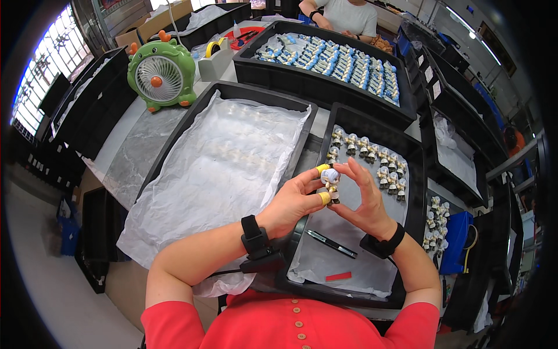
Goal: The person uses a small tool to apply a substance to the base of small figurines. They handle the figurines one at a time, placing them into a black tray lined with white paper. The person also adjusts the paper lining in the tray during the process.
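Observation:
A small figurine [331, 180] with a pale helmet-like head, light body and dark feet is held upright between my two hands. My left hand [290, 203], wearing yellow finger cots on thumb and forefinger, pinches it from the left. From the right, the thumb and forefinger of my right hand [371, 206] curve round its head and feet. Below them is a black tray [417, 198] lined with white sheet. Similar figurines [383, 156] stand in rows along its far side. A black pen [331, 244] and a red strip [338, 276] lie near its front.
Left of that tray is another black tray [152, 174] lined with crumpled white paper. A green fan [163, 75] and tape dispenser [215, 63] stand behind. Farther back, a large tray [325, 93] holds many blue-white pieces; a person [349, 20] sits beyond. More figurines [436, 224] and a blue bin [457, 241] are at right.

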{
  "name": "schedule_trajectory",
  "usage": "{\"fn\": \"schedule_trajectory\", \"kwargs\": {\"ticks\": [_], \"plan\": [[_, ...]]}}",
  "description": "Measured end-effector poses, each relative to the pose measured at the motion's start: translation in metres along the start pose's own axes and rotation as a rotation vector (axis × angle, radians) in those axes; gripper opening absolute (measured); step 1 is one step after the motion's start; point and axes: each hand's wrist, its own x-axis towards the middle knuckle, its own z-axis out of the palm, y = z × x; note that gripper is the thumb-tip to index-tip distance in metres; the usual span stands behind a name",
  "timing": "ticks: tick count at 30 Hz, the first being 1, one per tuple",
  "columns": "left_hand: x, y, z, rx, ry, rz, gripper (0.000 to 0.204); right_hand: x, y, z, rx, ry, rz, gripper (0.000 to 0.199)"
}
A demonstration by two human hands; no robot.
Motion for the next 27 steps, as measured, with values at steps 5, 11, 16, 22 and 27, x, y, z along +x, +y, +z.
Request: {"fn": "schedule_trajectory", "kwargs": {"ticks": [5, 11, 16, 22, 27], "plan": [[-0.0002, -0.0006, -0.0001, -0.01, -0.006, -0.003, 0.057, 0.0001, -0.0001, 0.0004, -0.006, 0.002, -0.005, 0.096], [0.0007, -0.0024, -0.0029, -0.014, -0.021, -0.002, 0.056, 0.0005, 0.0, 0.0006, -0.008, 0.001, -0.006, 0.096], [0.0005, -0.001, -0.0016, -0.019, 0.0, -0.023, 0.056, 0.0006, -0.0005, -0.0001, -0.004, -0.004, 0.0, 0.096], [0.0008, -0.0024, -0.0016, 0.009, -0.03, 0.017, 0.056, -0.0002, 0.0007, -0.0001, 0.004, 0.001, -0.002, 0.096], [0.0008, -0.0003, 0.0008, 0.09, -0.027, 0.039, 0.056, 0.0002, -0.0021, -0.0004, 0.015, 0.006, -0.013, 0.096]]}}
